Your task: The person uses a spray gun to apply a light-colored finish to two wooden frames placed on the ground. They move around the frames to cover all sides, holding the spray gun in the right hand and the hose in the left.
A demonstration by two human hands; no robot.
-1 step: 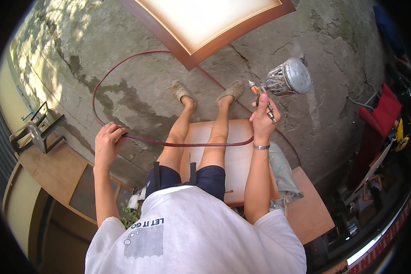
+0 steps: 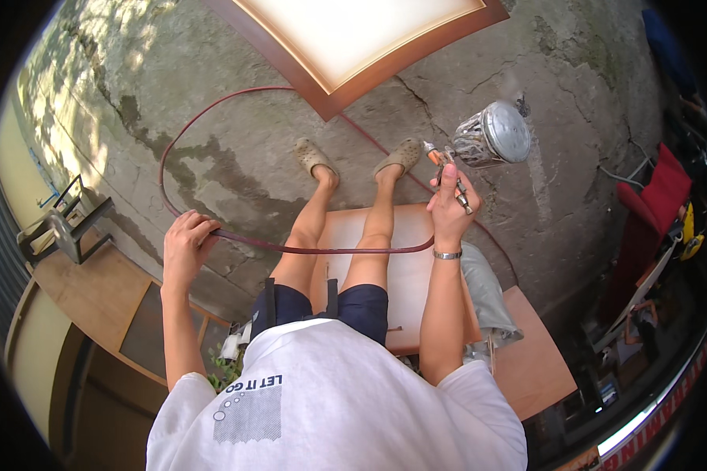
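My right hand (image 2: 452, 206) is closed around the handle of a spray gun (image 2: 446, 161), out in front of me on the right. Attached to the gun is a round metal paint cup (image 2: 504, 132), its silver lid facing up and its side streaked with paint. A dark red air hose (image 2: 330, 250) sags across in front of my legs, running from my right hand to my left. My left hand (image 2: 188, 245) grips that hose, fingers wrapped over it. Ahead stands a framed panel (image 2: 361, 39), pale in the middle with brown shaded edges.
The hose loops over cracked concrete (image 2: 236, 141) beyond my feet. Beneath my legs lies a pale, brown-edged panel (image 2: 408, 275), beside a grey sheet (image 2: 483, 290) and a wooden board (image 2: 530, 357). Wooden furniture (image 2: 94, 294) stands left; a red object (image 2: 660, 196) and clutter lie right.
The spray gun and its cup have shifted slightly left with my right hand. My left hand stays in place on the hose.
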